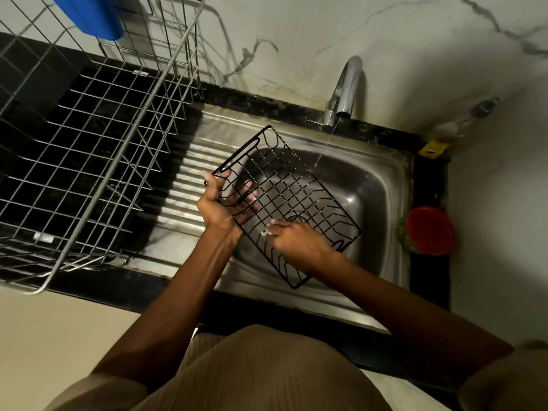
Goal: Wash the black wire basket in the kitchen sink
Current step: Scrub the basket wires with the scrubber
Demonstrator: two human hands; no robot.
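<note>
steel sink (382, 185) in black counter (430, 280), marble-veined wall (385, 31) behind

Black countertop (430, 280), steel sink (382, 185) inset, silver wire rack (89, 137), red container (428, 231)

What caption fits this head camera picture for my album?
Left hand holds the black wire basket over the sink while right hand rubs it, tap running.

A blue container (89, 16) and silver wire rack (89, 137) run off the frame's far-left edge, while the right hand's (299, 238) fingertips blur against the black wire basket (296, 191).
</note>
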